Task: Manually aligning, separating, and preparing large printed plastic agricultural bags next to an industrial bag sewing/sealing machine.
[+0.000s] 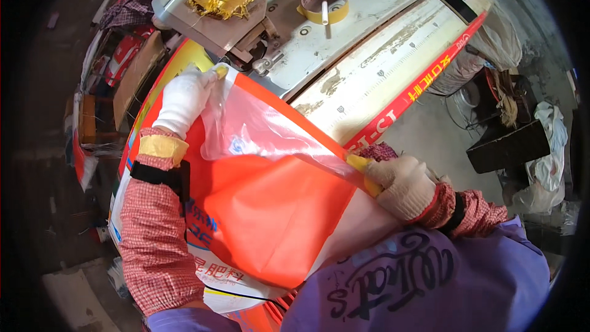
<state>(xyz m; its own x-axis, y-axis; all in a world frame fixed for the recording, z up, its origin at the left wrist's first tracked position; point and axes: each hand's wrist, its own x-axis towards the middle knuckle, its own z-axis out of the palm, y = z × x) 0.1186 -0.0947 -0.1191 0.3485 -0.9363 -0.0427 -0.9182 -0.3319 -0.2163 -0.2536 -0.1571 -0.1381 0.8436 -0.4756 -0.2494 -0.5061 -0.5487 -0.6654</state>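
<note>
A red-orange sack (270, 209) with a clear plastic liner (255, 117) is stretched across my lap, its upper edge pulled taut between my hands. My left hand (190, 95), in a white glove with a yellow fingertip, pinches the upper left corner of that edge. Right beside it are the needle and presser foot area of a sewing machine (209, 15). My right hand (399, 184), gloved with yellow finger covers, grips the other end of the edge. The lower part of the sack hangs over other printed sacks.
On the machine's metal bed lies a roll of tape (324, 5). A worn table edge with a ruler scale (387, 61) and a red printed strip (424, 83) runs along the right. Further right are a dark box (507, 147) and plastic bags (501, 34). Stacked goods (123, 55) stand left.
</note>
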